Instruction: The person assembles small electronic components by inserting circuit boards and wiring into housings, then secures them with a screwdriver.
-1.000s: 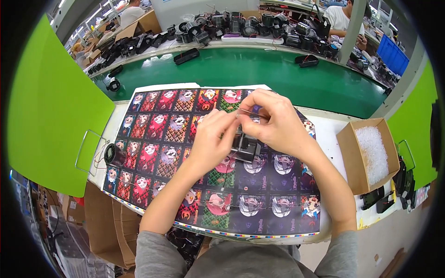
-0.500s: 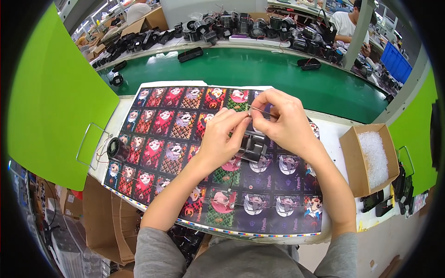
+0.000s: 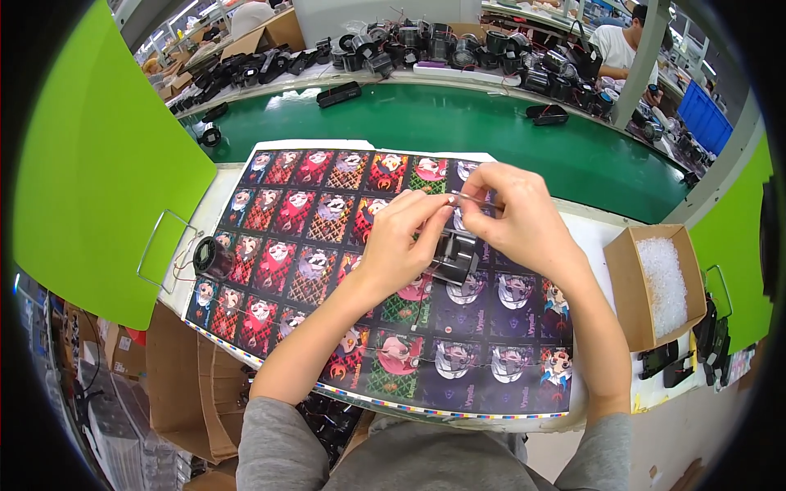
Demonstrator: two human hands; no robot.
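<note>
Over the middle of the printed sheet (image 3: 327, 245), both hands meet at their fingertips. My left hand (image 3: 401, 237) is closed in a pinch on a small white piece (image 3: 451, 199), too small to make out further. Facing it, my right hand (image 3: 516, 213) grips a thin, rod-like metal tool (image 3: 473, 198), its tip close to that piece. Just below the fingers lies a glossy black plastic housing (image 3: 457, 258), partly covered by my left hand. A thin wire with a small pale end (image 3: 415, 326) trails from near it across the sheet.
A black round motor-like part (image 3: 213, 258) with wires stands at the sheet's left edge, beside a bent wire handle (image 3: 160, 245). At right sits a cardboard box (image 3: 659, 282) of clear small pieces. Beyond is a green belt (image 3: 450, 119); green panels (image 3: 106, 164) flank the bench.
The view has shifted slightly. My right hand's fingers have tilted around the thin tool, which shows more plainly now; the left hand keeps its pinch.
</note>
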